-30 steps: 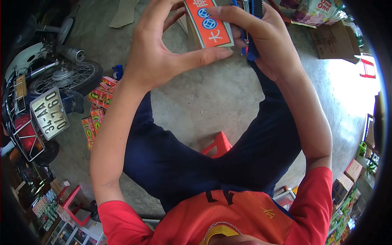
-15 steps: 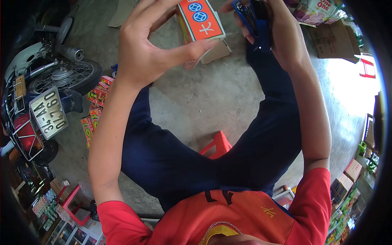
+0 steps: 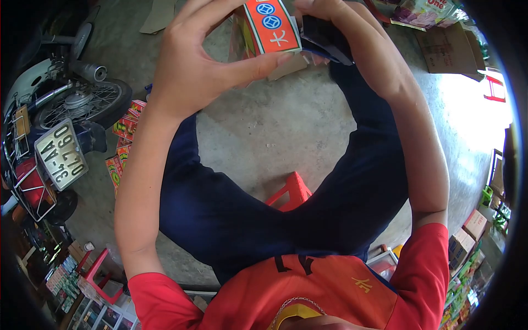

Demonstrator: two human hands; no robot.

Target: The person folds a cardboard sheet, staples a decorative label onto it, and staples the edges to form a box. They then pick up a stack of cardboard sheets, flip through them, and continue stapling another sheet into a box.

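An orange printed box (image 3: 273,27) with blue circles and a white character is held at the top of the view. My left hand (image 3: 201,58) grips it, thumb along its lower edge and fingers over the far side. From the other side, my right hand (image 3: 352,33) is closed around a dark blue stapler (image 3: 325,38). The stapler's jaw end lies right at the box's open-flap side, overlapping the pale flap there. The fingers under the stapler are partly hidden. A brown cardboard piece (image 3: 289,67) shows below the box.
Several printed boxes (image 3: 127,122) lie on the floor at left, beside a parked motorbike (image 3: 82,102). A red stool (image 3: 294,192) shows between my legs. At upper right stands an open brown carton (image 3: 448,52). Shelved goods line the lower corners.
My right hand has brought the stapler left, from apart from the box to its flap side, and turned over it. My left hand still holds the box, nearly in place.
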